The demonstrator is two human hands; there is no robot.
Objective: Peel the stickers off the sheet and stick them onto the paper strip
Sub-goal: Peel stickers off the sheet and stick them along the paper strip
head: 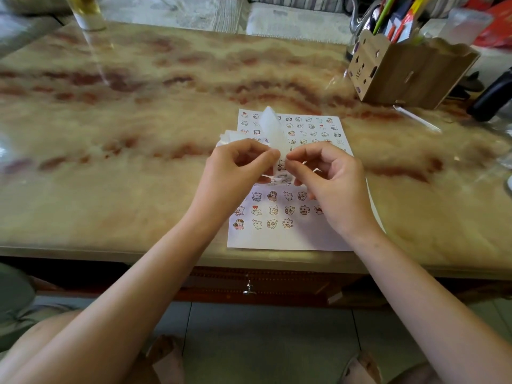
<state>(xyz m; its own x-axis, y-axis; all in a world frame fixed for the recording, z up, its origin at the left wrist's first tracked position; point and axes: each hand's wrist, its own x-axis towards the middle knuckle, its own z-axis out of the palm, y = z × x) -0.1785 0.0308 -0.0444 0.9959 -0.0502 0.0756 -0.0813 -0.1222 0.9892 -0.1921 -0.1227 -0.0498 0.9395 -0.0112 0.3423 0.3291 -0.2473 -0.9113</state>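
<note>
A white sticker sheet [304, 128] with rows of small cartoon animals lies flat on the marble table near its front edge. Above it, my left hand [235, 170] pinches a white paper strip [271, 128] that stands up and curls, with a sticker or two on its lower part. My right hand [329, 178] meets the strip from the right, thumb and forefinger pressed at a small sticker [282, 164] on the strip. Both hands hide the middle rows of the sheet.
A wooden organizer box [410, 70] with pens stands at the back right, with a black object [493, 98] beside it. A glass bottle [88, 12] stands at the back left. A clear wrapper [415, 119] lies right of the sheet. The table edge [166, 256] runs just below the sheet.
</note>
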